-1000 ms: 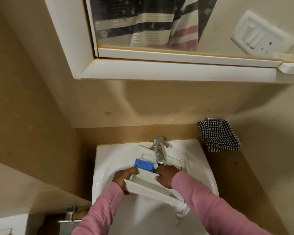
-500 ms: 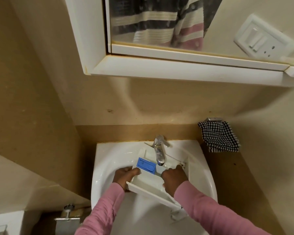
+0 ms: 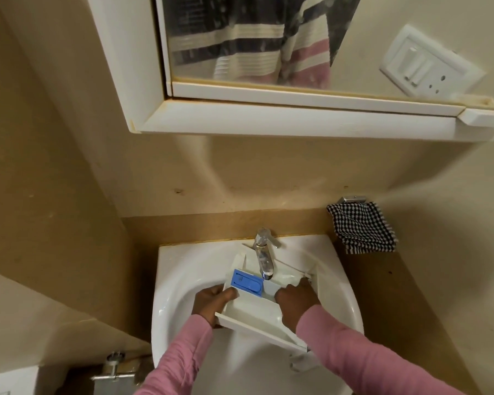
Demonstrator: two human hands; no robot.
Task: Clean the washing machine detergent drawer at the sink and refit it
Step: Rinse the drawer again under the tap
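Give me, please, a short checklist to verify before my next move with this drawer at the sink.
1. The drawer is held over the sink: ok.
2. The left hand grips the drawer's left side: ok.
3. The tap spout stands above the drawer: ok.
4. The tap is running: cannot tell.
5. The blue insert lies in the drawer: ok.
6. The right hand reaches inside the drawer; whether it holds something: cannot tell.

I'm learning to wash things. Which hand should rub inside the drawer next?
Probably the right hand: it reaches inside the drawer, near the tap. The left hand grips the drawer's left side, steadying it.
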